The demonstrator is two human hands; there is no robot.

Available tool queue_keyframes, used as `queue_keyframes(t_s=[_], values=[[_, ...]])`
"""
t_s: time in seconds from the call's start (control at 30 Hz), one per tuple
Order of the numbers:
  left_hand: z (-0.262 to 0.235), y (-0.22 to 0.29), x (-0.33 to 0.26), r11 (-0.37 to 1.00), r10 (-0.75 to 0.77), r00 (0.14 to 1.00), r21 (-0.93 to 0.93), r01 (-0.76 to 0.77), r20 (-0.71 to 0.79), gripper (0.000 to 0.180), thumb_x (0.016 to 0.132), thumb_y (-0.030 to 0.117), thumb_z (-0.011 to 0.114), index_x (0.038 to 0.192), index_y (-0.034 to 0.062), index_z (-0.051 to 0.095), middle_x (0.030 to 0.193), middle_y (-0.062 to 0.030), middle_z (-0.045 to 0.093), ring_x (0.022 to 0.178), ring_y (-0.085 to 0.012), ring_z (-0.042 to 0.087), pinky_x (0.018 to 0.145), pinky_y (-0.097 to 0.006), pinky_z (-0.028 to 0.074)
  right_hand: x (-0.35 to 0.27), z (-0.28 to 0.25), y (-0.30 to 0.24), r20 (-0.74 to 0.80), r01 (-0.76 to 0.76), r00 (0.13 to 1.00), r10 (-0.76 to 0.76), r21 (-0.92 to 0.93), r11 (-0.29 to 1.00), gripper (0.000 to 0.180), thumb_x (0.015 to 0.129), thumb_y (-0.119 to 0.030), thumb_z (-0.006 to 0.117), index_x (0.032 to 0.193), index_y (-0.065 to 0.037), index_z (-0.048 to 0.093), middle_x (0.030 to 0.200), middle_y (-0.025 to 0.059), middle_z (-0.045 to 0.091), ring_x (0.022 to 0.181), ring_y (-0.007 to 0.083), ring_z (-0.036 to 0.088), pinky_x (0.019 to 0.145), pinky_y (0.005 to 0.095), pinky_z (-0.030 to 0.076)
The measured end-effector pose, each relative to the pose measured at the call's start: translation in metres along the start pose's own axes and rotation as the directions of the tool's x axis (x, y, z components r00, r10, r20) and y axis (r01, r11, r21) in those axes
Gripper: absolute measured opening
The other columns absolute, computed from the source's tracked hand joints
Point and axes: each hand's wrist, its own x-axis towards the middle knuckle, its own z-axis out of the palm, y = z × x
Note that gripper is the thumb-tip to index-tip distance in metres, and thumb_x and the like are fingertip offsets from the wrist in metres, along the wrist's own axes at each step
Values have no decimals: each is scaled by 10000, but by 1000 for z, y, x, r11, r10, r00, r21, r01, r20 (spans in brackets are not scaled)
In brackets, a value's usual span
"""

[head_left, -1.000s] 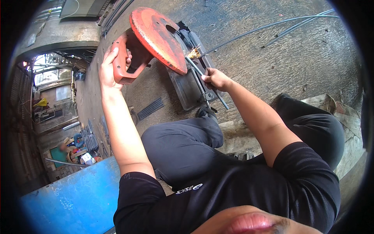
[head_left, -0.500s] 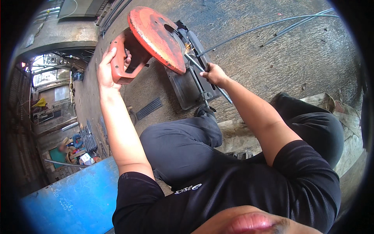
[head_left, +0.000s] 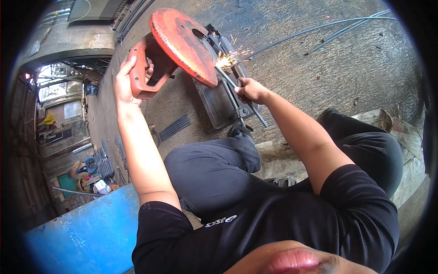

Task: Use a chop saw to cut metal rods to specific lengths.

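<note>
1. Beside the orange cut-off saw guard [head_left: 185,50], spraying sparks [head_left: 226,60] wider than half a second ago; probably biting harder.
2. Gripping saw handle [head_left: 140,78] with left hand [head_left: 124,84].
3. Clasping metal rod [head_left: 226,77], end at sparks, with right hand [head_left: 251,90].

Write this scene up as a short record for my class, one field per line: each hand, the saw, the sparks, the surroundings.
Left hand: closed around the saw's orange handle
Right hand: gripping a thin metal rod
Saw: round orange guard above a dark metal base
Sparks: bright, at the rod's far end, beside the guard
Floor: long thin rods at upper right
Lower left: blue panel
</note>
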Motion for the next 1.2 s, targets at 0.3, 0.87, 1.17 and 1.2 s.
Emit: queue_keyframes(t_s=[0.3, 0.87, 1.17, 1.2], values=[[1, -1, 0, 1000, -11, 1000, 3, 11, -21, 428, 928, 201, 558, 1277, -30, 471, 1066, -202, 611, 869, -285, 647, 746, -344, 574, -1, -6, -1, 156, -47, 987, 28, 117, 992, 201, 961, -172, 549, 800, -59, 507, 647, 68, 569, 516, 149, 543, 485, 309, 442], [0, 0, -1, 1000, 1, 1000, 18, -1, -5, 440, 935, 197, 548, 1294, -41, 458, 1111, -209, 589, 884, -294, 646, 742, -348, 575, -1, -7, 1, 299, -127, 952, 58, 219, 967, 247, 1012, -220, 433, 948, -11, 548, 792, 85, 601, 630, 170, 573, 577, 312, 479], [4, -3, 2, 1000, -9, 1000, -5, 9, -13, 443, 931, 196, 555, 1299, -30, 457, 1117, -206, 584, 899, -299, 643, 744, -349, 577, 6, -13, 9, 129, 1, 992, -6, 34, 999, 262, 963, -276, 559, 877, -30, 532, 659, 61, 570, 538, 154, 524, 528, 306, 435], [3, -2, 1, 1000, -2, 1000, -1, 2, -8, 444, 931, 197, 554, 1299, -32, 455, 1122, -206, 580, 903, -300, 642, 748, -351, 576, 5, -11, 7, 78, -7, 997, 4, 36, 999, 262, 939, -270, 603, 853, -35, 526, 629, 53, 555, 514, 149, 508, 502, 305, 415]])
